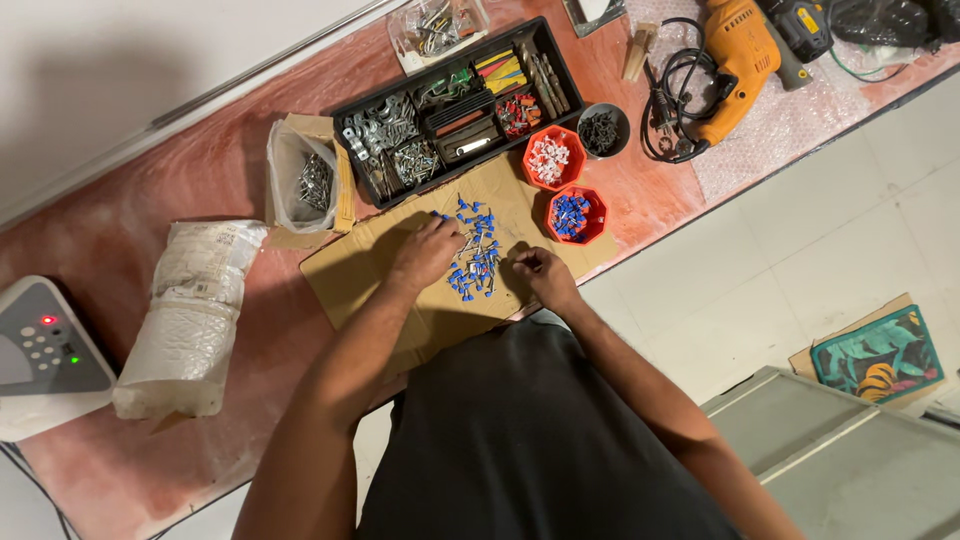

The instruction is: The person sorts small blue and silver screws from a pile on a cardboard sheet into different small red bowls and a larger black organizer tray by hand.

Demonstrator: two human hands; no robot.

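Red bowl [577,215] holds blue ferrules; left hand [425,252], right hand [541,274] pinching loose ferrules [474,262].

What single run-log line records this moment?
left hand: on blue ferrules | right hand: pinching at pile edge | surface: cardboard sheet

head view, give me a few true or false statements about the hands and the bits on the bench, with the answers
1. Both hands are at a pile of small blue pieces on a sheet of cardboard. True.
2. The left hand holds the orange drill. False: the orange drill lies untouched at the far end of the bench.
3. Two red tubs stand beside the black tray. True: one red tub holds white pieces, the other blue ones.
4. The right hand rests in the tub of white pieces. False: it is on the cardboard by the blue pile.
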